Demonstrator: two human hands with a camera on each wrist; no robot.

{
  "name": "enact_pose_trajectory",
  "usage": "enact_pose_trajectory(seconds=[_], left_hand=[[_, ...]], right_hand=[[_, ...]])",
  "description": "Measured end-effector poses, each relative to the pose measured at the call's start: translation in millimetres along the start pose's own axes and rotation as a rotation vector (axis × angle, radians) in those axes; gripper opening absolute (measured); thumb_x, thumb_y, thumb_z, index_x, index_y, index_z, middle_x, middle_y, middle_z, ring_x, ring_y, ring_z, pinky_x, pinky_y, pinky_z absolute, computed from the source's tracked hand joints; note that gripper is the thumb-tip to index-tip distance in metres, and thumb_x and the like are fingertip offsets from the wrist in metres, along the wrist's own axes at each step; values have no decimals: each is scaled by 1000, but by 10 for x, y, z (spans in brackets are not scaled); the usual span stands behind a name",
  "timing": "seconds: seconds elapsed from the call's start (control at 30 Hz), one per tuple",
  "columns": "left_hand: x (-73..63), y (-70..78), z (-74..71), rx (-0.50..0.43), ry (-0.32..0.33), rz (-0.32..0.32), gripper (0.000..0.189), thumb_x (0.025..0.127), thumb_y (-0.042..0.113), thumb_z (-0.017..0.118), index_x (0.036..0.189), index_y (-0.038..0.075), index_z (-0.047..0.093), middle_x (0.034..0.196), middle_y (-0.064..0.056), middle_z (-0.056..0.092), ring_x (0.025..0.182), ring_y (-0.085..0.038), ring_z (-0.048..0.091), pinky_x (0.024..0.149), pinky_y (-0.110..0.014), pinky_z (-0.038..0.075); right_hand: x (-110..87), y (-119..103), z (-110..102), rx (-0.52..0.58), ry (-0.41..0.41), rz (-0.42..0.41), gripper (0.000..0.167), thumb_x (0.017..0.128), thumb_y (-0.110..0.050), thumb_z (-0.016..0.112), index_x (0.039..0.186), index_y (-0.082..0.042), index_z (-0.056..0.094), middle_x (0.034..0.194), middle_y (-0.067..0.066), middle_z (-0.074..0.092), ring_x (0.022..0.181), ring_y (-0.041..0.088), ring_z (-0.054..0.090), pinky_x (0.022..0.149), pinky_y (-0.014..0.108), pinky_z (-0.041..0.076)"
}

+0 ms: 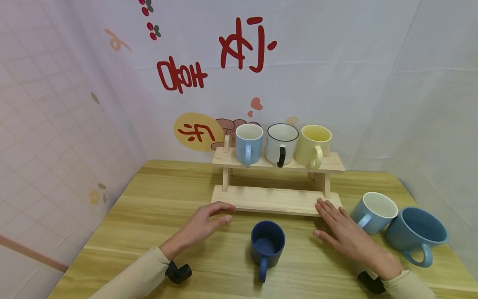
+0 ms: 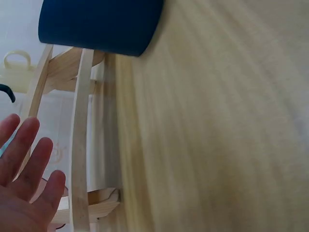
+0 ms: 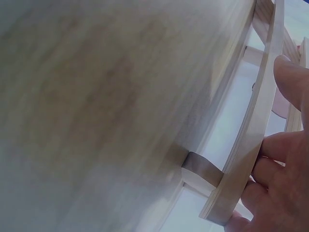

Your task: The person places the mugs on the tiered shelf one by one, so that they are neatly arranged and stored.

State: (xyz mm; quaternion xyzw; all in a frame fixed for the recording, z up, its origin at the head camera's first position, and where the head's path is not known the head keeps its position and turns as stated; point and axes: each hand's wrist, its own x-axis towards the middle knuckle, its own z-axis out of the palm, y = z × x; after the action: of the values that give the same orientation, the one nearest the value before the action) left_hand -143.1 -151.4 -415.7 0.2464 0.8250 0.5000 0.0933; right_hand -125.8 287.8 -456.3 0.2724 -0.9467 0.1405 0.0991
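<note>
A two-tier wooden rack (image 1: 276,200) stands toward the back of the table. My right hand (image 1: 345,233) rests its straight fingers on the right end of the lower shelf; in the right wrist view, the fingers (image 3: 270,171) lie over the board's edge. By the shelf's left front corner is my left hand (image 1: 205,222), its fingers loosely bent and holding nothing. The left wrist view shows its fingers (image 2: 41,162) spread; contact with the board is unclear. A dark blue mug (image 1: 267,245) stands upright between the hands, handle toward me.
On the upper shelf stand a light blue mug (image 1: 249,145), a white mug (image 1: 280,145) with black rim and handle, and a yellow mug (image 1: 310,147). Right of my right hand are another light blue mug (image 1: 373,214) and a larger blue mug (image 1: 414,232). A printed cloth (image 1: 336,62) hangs behind.
</note>
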Motion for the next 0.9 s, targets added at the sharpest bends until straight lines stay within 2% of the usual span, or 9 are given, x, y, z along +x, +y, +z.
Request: enact_pose_trajectory(seconds=[0.2, 0.33, 0.4, 0.53, 0.67, 0.9], left_hand=[[-99, -10, 91, -47, -145, 26, 32, 108, 26, 58, 136, 12, 65, 135, -1, 67, 131, -23, 58, 113, -54, 42], [-147, -29, 174, -114, -235, 43, 33, 109, 23, 56, 137, 6, 64, 133, 0, 68, 128, -18, 60, 113, -45, 45], [-175, -47, 213, -166, -277, 46, 34, 109, 21, 55, 137, 4, 63, 133, -2, 68, 127, -19, 61, 111, -39, 47], [-213, -88, 290, -300, -368, 77, 34, 110, 18, 53, 137, -1, 62, 133, -16, 67, 126, -26, 62, 107, -32, 49], [-242, -122, 365, -403, -459, 99, 34, 111, 18, 51, 137, 0, 61, 134, -21, 66, 128, -27, 62, 107, -31, 49], [-288, -130, 454, -476, -582, 107, 38, 110, 17, 53, 141, -3, 56, 137, -18, 65, 128, -24, 62, 108, -33, 49]], right_hand=[[4, 10, -12, -4, 1, 1, 77, 100, -40, 70, 158, 0, 39, 163, 20, 37, 148, 43, 35, 126, 49, 17], [7, 22, -6, -12, 12, -6, 77, 99, -39, 70, 157, 1, 40, 162, 20, 38, 148, 42, 36, 127, 48, 17], [8, 25, -2, -13, 15, -10, 77, 99, -39, 71, 157, 1, 40, 162, 20, 38, 148, 42, 36, 126, 48, 17], [12, 23, 1, -10, 16, -13, 77, 99, -39, 71, 157, 1, 40, 162, 21, 39, 147, 43, 37, 125, 51, 20], [15, 15, -3, -10, 17, -9, 77, 99, -39, 71, 157, 1, 41, 162, 21, 39, 147, 43, 37, 125, 52, 21], [13, 7, 5, -3, 7, -6, 77, 99, -40, 70, 157, 0, 40, 163, 20, 38, 148, 43, 36, 125, 50, 19]])
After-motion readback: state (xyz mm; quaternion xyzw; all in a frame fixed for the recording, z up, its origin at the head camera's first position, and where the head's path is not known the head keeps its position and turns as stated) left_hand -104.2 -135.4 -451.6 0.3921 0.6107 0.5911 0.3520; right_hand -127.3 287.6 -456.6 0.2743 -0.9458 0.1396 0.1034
